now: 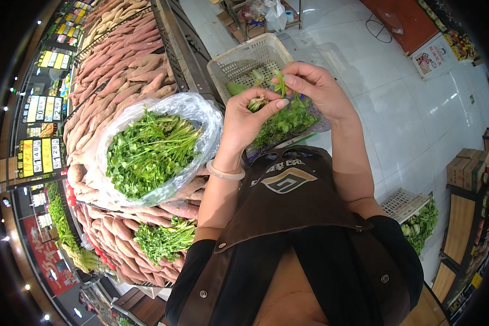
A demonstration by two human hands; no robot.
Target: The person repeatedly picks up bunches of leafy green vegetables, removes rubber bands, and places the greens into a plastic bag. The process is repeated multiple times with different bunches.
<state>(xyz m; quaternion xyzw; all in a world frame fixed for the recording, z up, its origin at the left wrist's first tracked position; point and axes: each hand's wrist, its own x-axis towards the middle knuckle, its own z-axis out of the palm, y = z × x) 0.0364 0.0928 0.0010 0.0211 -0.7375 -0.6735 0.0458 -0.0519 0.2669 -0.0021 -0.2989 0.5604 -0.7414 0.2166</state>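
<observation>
My left hand (250,116) grips a small bunch of leafy greens by its pale root ends (257,103), which show between thumb and fingers. Thumb and forefinger of my right hand (316,87) pinch a light green stalk (281,84) close to the left fingertips. Below both hands spread feathery green leaves (287,122), seemingly cilantro; whether they belong to the held bunch I cannot tell. Behind them stands a white plastic crate (244,55) with loose leaves on its slotted bottom. Left of my forearm, a clear plastic bag (205,108) holds a big heap of cilantro (150,155).
Sweet potatoes (122,77) cover the sloping display on the left, under the bag. Another bunch of greens (165,240) lies on them nearer me. Price signs (40,157) line the far side. To the right, a crate (403,203) and leafy vegetables (421,224) rest on the tiled floor.
</observation>
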